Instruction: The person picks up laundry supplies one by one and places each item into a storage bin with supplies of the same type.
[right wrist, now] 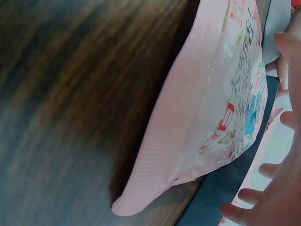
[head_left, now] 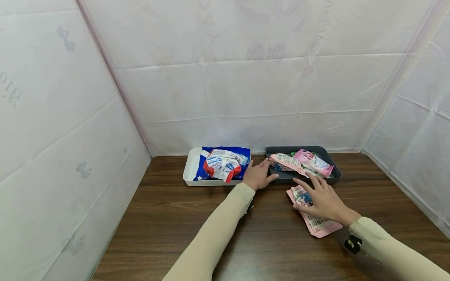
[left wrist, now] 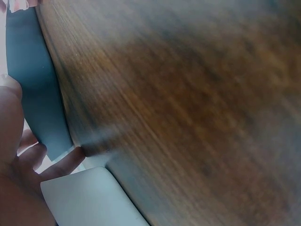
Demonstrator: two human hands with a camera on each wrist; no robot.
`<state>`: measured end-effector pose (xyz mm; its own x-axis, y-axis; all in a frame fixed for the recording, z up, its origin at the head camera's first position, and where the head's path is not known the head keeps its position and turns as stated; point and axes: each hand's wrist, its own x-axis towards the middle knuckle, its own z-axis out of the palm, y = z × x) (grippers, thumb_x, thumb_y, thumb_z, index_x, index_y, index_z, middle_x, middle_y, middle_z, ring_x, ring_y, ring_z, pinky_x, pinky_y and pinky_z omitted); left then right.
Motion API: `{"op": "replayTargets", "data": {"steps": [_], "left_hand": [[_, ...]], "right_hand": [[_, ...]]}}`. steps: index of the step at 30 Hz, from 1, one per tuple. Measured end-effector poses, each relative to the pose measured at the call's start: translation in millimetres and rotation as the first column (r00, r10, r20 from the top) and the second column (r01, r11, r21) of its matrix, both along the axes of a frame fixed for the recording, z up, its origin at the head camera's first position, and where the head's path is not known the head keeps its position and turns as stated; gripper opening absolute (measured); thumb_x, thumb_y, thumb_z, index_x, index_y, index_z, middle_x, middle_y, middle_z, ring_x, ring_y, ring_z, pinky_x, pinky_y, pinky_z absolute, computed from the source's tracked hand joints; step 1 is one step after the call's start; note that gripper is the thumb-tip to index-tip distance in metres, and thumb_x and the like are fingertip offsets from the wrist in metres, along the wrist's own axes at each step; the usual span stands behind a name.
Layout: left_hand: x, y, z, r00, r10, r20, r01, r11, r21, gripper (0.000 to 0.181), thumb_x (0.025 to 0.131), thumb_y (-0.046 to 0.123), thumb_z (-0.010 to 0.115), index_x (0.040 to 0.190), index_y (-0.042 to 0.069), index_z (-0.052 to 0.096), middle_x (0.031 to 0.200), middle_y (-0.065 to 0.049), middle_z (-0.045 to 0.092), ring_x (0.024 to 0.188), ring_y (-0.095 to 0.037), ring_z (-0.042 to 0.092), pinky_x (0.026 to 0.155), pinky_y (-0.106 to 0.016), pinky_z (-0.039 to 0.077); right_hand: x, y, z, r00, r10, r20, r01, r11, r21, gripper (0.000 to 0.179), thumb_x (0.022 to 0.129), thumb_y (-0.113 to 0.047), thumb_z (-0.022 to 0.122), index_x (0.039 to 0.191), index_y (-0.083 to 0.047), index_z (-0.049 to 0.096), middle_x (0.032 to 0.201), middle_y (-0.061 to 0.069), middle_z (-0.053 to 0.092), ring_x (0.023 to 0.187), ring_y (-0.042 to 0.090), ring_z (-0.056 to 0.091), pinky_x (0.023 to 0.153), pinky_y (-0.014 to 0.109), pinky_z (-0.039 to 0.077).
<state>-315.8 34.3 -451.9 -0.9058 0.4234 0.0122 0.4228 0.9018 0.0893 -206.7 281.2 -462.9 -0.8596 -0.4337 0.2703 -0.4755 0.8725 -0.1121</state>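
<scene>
In the head view my left hand [head_left: 258,175] lies between two trays, its fingers and thumb at the left end of a dark grey tray [head_left: 288,180]. The left wrist view shows that hand close against the dark tray's wall [left wrist: 40,84]. My right hand [head_left: 323,201], fingers spread, hovers over a pink printed pouch [head_left: 321,230] lying on the table in front of the dark tray. In the right wrist view the pouch [right wrist: 188,108] looks plump, and the fingers stay apart from it. Inside the dark tray are pink pouches [head_left: 313,162].
A white tray [head_left: 188,171] at the left holds a blue bag [head_left: 200,171] with a white and red package [head_left: 223,164] on top. Both trays stand on the brown wooden table [head_left: 168,226] near its back edge, with pale sheet walls [head_left: 225,89] behind and beside.
</scene>
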Motion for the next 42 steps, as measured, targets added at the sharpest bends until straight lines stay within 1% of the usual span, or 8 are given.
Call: {"op": "replayTargets", "data": {"steps": [9, 13, 19, 25, 31, 37, 42], "left_hand": [[-0.2, -0.7, 0.2, 1.000, -0.007, -0.007, 0.007, 1.000, -0.005, 0.074, 0.102, 0.068, 0.035, 0.162, 0.023, 0.035, 0.168, 0.006, 0.027, 0.129, -0.019, 0.061, 0.126, -0.048, 0.017], [1.9, -1.0, 1.8, 1.000, -0.006, -0.011, 0.006, 1.000, 0.007, 0.074, 0.103, 0.067, 0.036, 0.161, 0.023, 0.037, 0.167, 0.005, 0.029, 0.130, -0.019, 0.061, 0.126, -0.048, 0.017], [2.8, -0.8, 1.8, 1.000, -0.002, -0.017, 0.002, 1.000, 0.007, 0.074, 0.102, 0.068, 0.037, 0.161, 0.023, 0.037, 0.167, 0.005, 0.030, 0.132, -0.019, 0.059, 0.126, -0.049, 0.017], [1.5, -0.6, 0.4, 1.000, 0.000, -0.003, 0.000, 1.000, 0.021, 0.074, 0.102, 0.067, 0.038, 0.161, 0.022, 0.037, 0.167, 0.005, 0.029, 0.132, -0.020, 0.059, 0.127, -0.049, 0.015], [0.3, 0.0, 0.7, 1.000, -0.002, -0.010, 0.002, 1.000, 0.002, 0.074, 0.102, 0.068, 0.036, 0.161, 0.023, 0.036, 0.167, 0.005, 0.030, 0.132, -0.019, 0.059, 0.127, -0.048, 0.015], [0.5, -0.6, 0.9, 1.000, -0.005, -0.007, 0.005, 1.000, 0.008, 0.073, 0.103, 0.067, 0.036, 0.161, 0.023, 0.036, 0.167, 0.005, 0.029, 0.131, -0.019, 0.059, 0.127, -0.048, 0.015], [0.4, -0.8, 0.9, 1.000, -0.009, -0.012, 0.010, 1.000, 0.008, 0.073, 0.103, 0.067, 0.036, 0.161, 0.023, 0.036, 0.167, 0.005, 0.029, 0.130, -0.020, 0.060, 0.126, -0.049, 0.016]], "right_hand": [[2.5, -1.1, -3.0, 1.000, -0.024, -0.006, 0.024, 1.000, -0.007, 0.087, 0.087, -0.064, 0.072, 0.157, -0.023, 0.041, 0.159, 0.030, 0.030, 0.137, 0.058, 0.035, 0.096, 0.079, 0.039], [5.0, -2.1, -4.8, 1.000, -0.029, -0.005, 0.028, 1.000, -0.011, 0.086, 0.087, -0.065, 0.071, 0.157, -0.023, 0.041, 0.158, 0.031, 0.030, 0.136, 0.058, 0.035, 0.095, 0.079, 0.039], [9.3, -3.6, -7.0, 1.000, -0.027, 0.015, 0.027, 1.000, -0.008, 0.084, 0.088, -0.066, 0.069, 0.156, -0.024, 0.043, 0.160, 0.031, 0.029, 0.136, 0.059, 0.036, 0.093, 0.079, 0.040], [13.4, -4.5, -6.5, 0.999, -0.038, 0.031, 0.039, 0.999, -0.003, 0.084, 0.088, -0.067, 0.069, 0.155, -0.024, 0.044, 0.161, 0.030, 0.025, 0.136, 0.059, 0.036, 0.093, 0.078, 0.041], [15.9, -5.8, -4.6, 0.999, -0.044, 0.032, 0.044, 0.999, -0.003, 0.083, 0.088, -0.066, 0.069, 0.155, -0.024, 0.045, 0.161, 0.031, 0.025, 0.135, 0.060, 0.037, 0.092, 0.078, 0.041], [18.0, -6.7, -6.7, 0.997, -0.070, 0.022, 0.070, 0.998, 0.003, 0.083, 0.087, -0.066, 0.070, 0.155, -0.025, 0.045, 0.160, 0.032, 0.026, 0.132, 0.059, 0.040, 0.091, 0.077, 0.043], [18.8, -7.8, -8.8, 0.996, -0.088, 0.014, 0.088, 0.996, 0.003, 0.086, 0.087, -0.067, 0.070, 0.155, -0.023, 0.044, 0.152, 0.033, 0.034, 0.127, 0.056, 0.044, 0.090, 0.075, 0.044]]}}
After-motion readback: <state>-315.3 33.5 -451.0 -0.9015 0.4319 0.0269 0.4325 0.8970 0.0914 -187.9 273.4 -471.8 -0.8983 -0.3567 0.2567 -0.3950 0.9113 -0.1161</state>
